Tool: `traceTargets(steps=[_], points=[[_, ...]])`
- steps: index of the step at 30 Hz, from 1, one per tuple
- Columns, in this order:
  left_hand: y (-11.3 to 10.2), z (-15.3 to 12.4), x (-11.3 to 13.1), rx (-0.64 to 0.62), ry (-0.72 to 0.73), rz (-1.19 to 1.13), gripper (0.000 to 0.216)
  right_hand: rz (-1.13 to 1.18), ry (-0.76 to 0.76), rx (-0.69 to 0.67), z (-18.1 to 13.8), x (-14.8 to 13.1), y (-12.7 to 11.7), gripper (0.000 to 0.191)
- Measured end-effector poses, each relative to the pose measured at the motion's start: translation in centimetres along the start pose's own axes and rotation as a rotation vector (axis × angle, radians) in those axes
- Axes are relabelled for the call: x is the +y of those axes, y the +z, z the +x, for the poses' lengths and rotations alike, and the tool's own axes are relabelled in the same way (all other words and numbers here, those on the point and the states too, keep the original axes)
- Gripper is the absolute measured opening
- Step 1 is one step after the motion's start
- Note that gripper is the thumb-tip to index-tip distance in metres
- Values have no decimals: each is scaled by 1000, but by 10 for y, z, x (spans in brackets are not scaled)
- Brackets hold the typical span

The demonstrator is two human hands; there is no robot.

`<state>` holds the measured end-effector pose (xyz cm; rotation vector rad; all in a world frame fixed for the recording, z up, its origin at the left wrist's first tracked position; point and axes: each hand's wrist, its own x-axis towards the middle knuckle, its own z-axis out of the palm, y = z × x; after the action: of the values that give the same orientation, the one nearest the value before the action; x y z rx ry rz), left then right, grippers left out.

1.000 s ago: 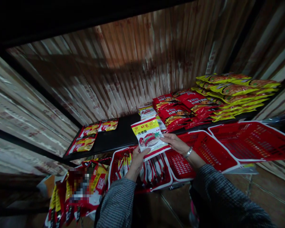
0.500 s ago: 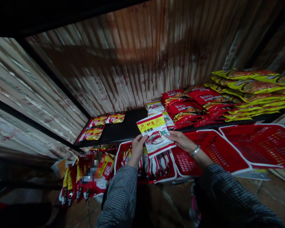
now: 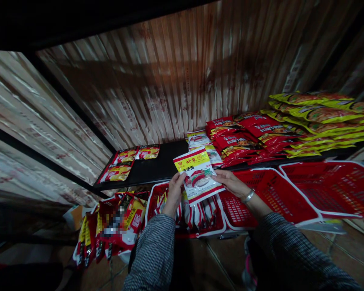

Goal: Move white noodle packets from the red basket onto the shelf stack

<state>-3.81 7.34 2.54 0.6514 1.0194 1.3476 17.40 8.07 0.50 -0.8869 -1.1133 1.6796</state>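
A white, yellow and red packet of instant noodles [image 3: 198, 178] is held up in front of me, its printed face toward me. My left hand [image 3: 176, 190] pinches its left edge, thumb on the front. On the opposite edge my right hand [image 3: 232, 182], with a silver bangle at the wrist, grips it the same way. Just behind lie matching white packets [image 3: 199, 138] on the black shelf [image 3: 151, 170]. Below the held packet, a red basket [image 3: 223, 224] with a white rim contains several more packets standing on edge [image 3: 200, 214].
Red noodle packets [image 3: 235, 139] and a tall pile of yellow ones [image 3: 324, 115] fill the shelf's right side. A few red-yellow packets [image 3: 118, 171] lie at its left end. Two more red baskets [image 3: 330, 190] stand at right; a packed basket [image 3: 130, 218] is at left.
Both hands still hold the noodle packet, which has shifted very slightly down and left. The view has moved a little; nothing was let go.
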Motion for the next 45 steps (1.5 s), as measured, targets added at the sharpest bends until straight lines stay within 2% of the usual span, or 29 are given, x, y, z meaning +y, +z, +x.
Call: traceTargets(steps=[10, 19, 29, 37, 42, 45], points=[[2, -5, 6, 20, -3, 27, 40, -13, 23, -51, -2, 2, 5, 37], [-5, 1, 7, 14, 31, -14, 38, -1, 2, -38, -1, 5, 12, 33], [1, -3, 0, -76, -73, 23, 61, 109, -28, 100, 4, 1, 9, 32], [-2, 3, -6, -45, -41, 31, 54, 134, -45, 112, 9, 5, 10, 35], [-2, 8, -7, -12, -36, 19, 55, 135, -65, 219, 10, 11, 8, 50], [2, 18, -1, -22, -18, 11, 54, 137, -104, 221, 6, 9, 8, 54]])
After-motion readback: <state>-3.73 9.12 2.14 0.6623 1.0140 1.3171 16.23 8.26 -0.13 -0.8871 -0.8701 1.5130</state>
